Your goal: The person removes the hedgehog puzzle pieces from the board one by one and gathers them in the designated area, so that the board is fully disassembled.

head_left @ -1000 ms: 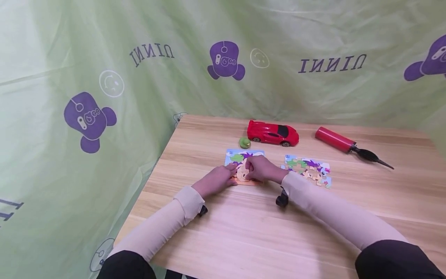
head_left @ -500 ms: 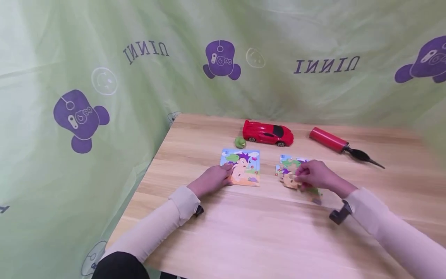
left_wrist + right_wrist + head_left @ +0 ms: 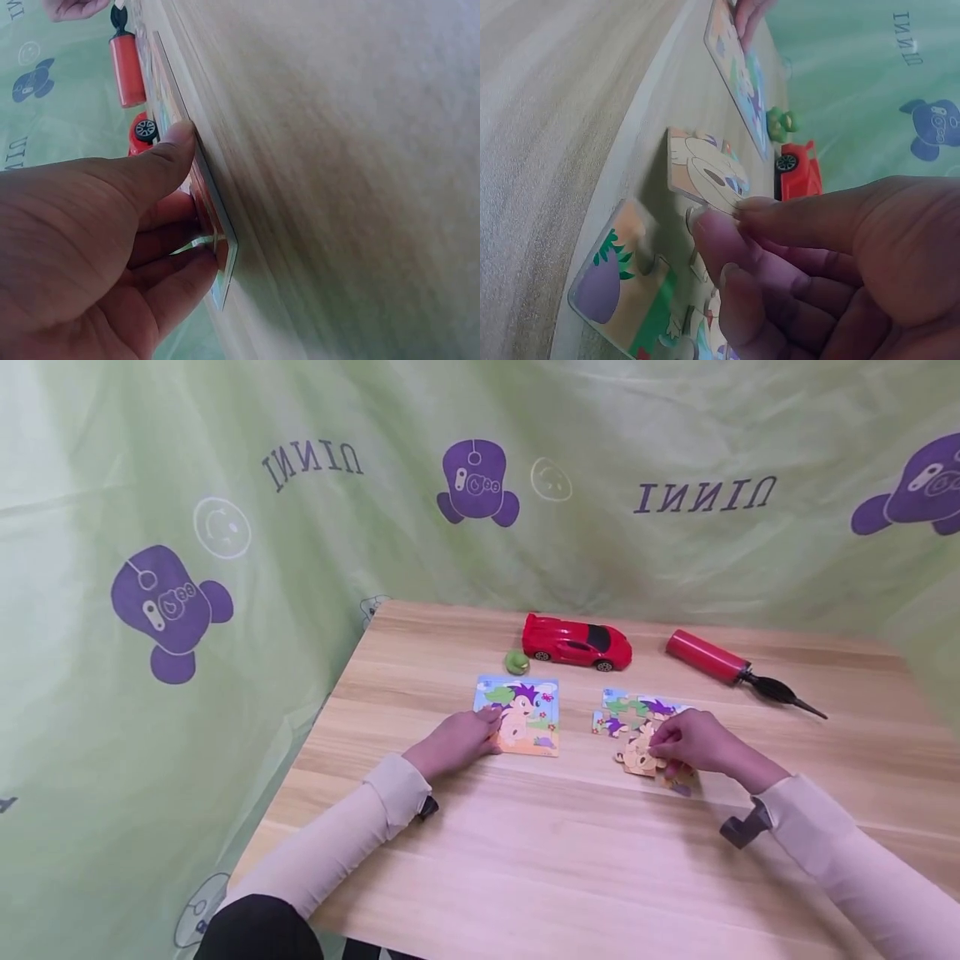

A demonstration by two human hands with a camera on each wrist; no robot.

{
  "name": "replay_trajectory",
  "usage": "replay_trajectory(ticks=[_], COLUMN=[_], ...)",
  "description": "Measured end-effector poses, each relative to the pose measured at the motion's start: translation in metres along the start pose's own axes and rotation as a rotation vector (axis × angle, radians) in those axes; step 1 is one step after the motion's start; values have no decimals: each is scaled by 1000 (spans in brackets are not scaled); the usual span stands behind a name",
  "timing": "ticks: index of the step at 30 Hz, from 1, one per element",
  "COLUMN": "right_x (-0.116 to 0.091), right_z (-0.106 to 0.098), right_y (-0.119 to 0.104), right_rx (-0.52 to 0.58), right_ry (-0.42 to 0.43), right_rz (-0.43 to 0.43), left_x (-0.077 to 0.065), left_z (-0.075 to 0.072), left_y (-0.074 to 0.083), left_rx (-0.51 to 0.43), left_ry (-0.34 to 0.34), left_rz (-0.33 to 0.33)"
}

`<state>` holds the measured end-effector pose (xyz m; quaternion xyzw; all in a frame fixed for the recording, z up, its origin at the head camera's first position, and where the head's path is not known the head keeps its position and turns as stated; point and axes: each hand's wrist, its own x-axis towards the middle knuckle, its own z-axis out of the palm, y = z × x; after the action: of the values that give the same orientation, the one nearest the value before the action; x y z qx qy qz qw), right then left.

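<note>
My left hand (image 3: 459, 743) is at the left side of a puzzle board (image 3: 540, 739) printed with a purple-haired cartoon character. In the left wrist view, the thumb lies on one edge of the board (image 3: 226, 251) and the curled fingers grip it near the corner. To the right, my right hand (image 3: 693, 742) pinches a beige puzzle piece (image 3: 639, 758) between thumb and index finger. The right wrist view has this puzzle piece (image 3: 701, 169) tilted up over other loose pieces. One of those, a corner piece (image 3: 619, 277), carries a purple fruit with green leaves.
Several puzzle pieces (image 3: 613, 725) lie grouped right of the board. Behind the board are a small green toy (image 3: 517, 662) and a red toy car (image 3: 576, 643). A red hand pump (image 3: 708, 657) with a black nozzle lies at the back right. A green curtain (image 3: 360, 543) hangs behind the table.
My right hand has moved from over the board to the loose pieces on the right and now holds a beige piece there. The left hand stays at the board's left side.
</note>
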<state>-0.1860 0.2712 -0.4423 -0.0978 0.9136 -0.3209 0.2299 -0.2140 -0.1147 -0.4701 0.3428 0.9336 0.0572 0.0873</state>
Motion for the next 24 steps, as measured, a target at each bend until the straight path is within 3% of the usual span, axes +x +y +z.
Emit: replay_trajectory(ticks=[7,11,16,24], right_x=[-1,2,17,74], right_z=[-5,-7,0,52], right_y=[-4,-12,-39,-109], right_rx=[-48,-131,-236,-310], right_ry=[-32,19,121,102], right_rz=[21,-4,-140,-390], left_x=[1,1,2,4], left_z=[-1,-2,0,3], left_y=[-1,-2,-4,-6], left_rx=[1,-10,-1,-11], left_ry=[-4,-5,-6,23], left_rz=[-3,-5,-7,17])
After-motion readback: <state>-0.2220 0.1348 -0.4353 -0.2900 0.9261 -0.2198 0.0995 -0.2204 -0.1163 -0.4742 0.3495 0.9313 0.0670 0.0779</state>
